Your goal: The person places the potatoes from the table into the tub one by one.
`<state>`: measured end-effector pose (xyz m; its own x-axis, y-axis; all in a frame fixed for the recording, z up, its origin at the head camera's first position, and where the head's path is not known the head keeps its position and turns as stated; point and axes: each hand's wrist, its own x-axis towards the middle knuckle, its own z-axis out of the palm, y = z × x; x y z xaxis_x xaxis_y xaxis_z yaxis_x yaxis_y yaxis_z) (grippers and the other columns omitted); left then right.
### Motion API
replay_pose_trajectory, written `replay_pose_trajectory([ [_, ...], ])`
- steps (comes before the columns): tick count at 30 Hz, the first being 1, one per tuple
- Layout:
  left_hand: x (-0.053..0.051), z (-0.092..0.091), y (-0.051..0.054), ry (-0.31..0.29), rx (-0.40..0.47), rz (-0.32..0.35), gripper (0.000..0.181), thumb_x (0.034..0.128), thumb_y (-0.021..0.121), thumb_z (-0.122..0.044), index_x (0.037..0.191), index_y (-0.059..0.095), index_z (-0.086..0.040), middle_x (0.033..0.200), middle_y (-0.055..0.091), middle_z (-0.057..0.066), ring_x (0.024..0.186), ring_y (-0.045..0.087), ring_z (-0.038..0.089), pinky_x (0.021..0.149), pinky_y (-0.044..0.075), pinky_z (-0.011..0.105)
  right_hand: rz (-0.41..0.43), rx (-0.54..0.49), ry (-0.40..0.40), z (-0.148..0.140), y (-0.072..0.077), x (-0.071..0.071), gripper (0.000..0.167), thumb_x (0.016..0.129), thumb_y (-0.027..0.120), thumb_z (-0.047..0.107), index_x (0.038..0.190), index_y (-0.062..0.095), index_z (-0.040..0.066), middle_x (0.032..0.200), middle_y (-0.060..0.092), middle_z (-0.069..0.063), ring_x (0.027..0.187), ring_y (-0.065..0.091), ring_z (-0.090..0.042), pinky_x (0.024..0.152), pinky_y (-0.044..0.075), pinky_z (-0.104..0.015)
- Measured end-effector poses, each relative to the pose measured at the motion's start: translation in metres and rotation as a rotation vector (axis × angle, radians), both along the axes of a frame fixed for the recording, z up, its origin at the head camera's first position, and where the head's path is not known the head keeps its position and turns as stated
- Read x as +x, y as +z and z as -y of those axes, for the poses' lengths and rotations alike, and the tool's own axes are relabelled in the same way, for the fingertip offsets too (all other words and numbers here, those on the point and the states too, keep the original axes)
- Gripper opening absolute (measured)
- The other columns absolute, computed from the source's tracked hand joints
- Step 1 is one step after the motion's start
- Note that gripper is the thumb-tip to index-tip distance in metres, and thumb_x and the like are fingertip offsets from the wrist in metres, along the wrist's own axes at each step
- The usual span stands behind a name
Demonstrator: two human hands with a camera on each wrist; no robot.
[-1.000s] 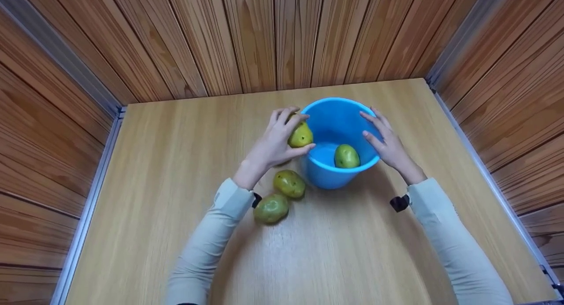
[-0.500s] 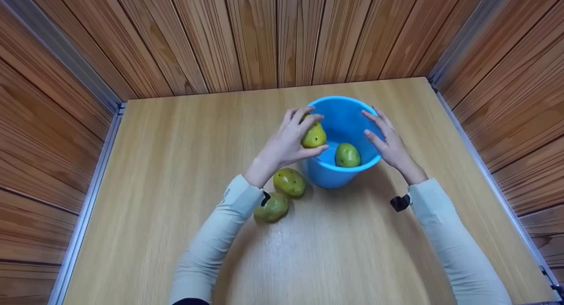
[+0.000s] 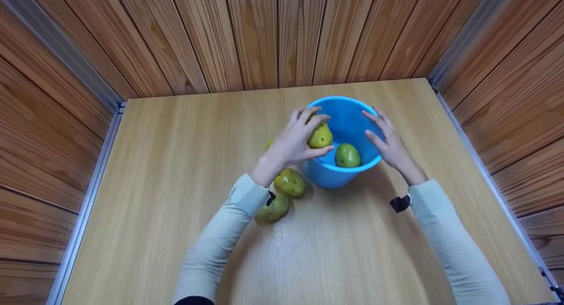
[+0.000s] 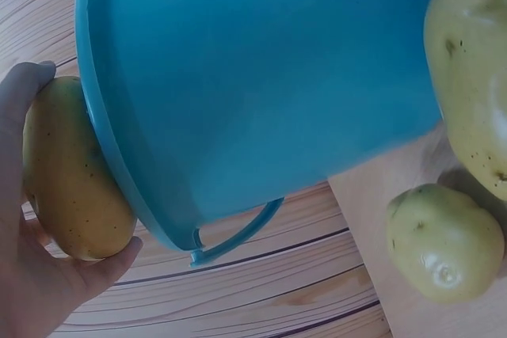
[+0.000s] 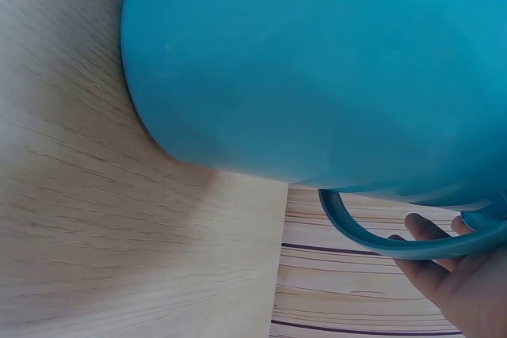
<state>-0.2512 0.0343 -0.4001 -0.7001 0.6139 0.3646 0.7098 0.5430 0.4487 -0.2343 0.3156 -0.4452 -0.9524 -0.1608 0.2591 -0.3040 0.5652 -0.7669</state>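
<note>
My left hand (image 3: 293,146) grips a yellow-green potato (image 3: 321,136) just inside the left rim of the blue bucket (image 3: 330,177). In the left wrist view, fingers and thumb span this potato (image 4: 75,172) beside the rim. Another potato (image 3: 348,155) lies in the bucket. My right hand (image 3: 393,150) rests at the right rim, its thumb and index finger reaching over the opening. Seen from the right wrist, its loosely spread fingers (image 5: 425,275) are partly behind the bucket's handle (image 5: 372,241); exact contact cannot be told.
Two potatoes lie on the wooden table at the bucket's near left, one (image 3: 289,183) unobstructed and one (image 3: 274,208) partly behind the left cuff. A third potato (image 3: 269,143) shows barely past the left hand. Wood-panelled walls (image 3: 264,40) enclose the table's back and sides.
My left hand has carried its potato rightward, from outside the bucket's left rim to over the opening. The right hand and the bucket have hardly moved.
</note>
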Motion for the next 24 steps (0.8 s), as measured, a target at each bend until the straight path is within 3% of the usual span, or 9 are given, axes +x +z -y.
replay_pose_trajectory([
  [4,0.0,-0.003,-0.001,0.001,-0.006,-0.015,0.064,0.0811,0.055,-0.061,0.132,0.047,-0.023,0.143,0.034,0.003,0.127,0.029,0.022,0.091,0.046,0.032,0.006,-0.018,0.011,0.003,0.004,0.003,0.05,0.094,0.049,0.015,0.142,0.036,0.011,0.155,0.014,-0.009,0.14,0.015,-0.035,0.101,0.025,-0.065],
  [7,0.0,-0.005,-0.002,-0.001,-0.011,-0.013,0.065,0.0812,0.054,-0.062,0.133,0.046,-0.023,0.143,0.034,0.003,0.127,0.029,0.022,0.092,0.045,0.033,0.007,-0.025,0.015,0.004,0.006,0.004,0.049,0.094,0.049,0.014,0.142,0.036,0.009,0.155,0.013,-0.01,0.14,0.014,-0.036,0.101,0.024,-0.066],
  [16,-0.002,-0.009,-0.002,-0.009,-0.008,0.004,0.068,0.0805,0.054,-0.063,0.133,0.047,-0.02,0.143,0.035,0.005,0.128,0.028,0.023,0.094,0.043,0.035,0.006,-0.001,0.012,-0.001,-0.001,0.001,0.049,0.095,0.048,0.029,0.143,0.035,0.025,0.155,0.013,0.002,0.141,0.015,-0.032,0.102,0.024,-0.065],
  [24,-0.002,-0.014,-0.005,-0.017,-0.012,0.017,0.068,0.0808,0.055,-0.062,0.134,0.045,-0.021,0.143,0.034,0.005,0.131,0.026,0.023,0.099,0.041,0.039,-0.005,0.002,0.012,-0.002,-0.002,0.0,0.05,0.095,0.048,0.03,0.143,0.035,0.024,0.155,0.014,0.0,0.14,0.016,-0.032,0.102,0.025,-0.065],
])
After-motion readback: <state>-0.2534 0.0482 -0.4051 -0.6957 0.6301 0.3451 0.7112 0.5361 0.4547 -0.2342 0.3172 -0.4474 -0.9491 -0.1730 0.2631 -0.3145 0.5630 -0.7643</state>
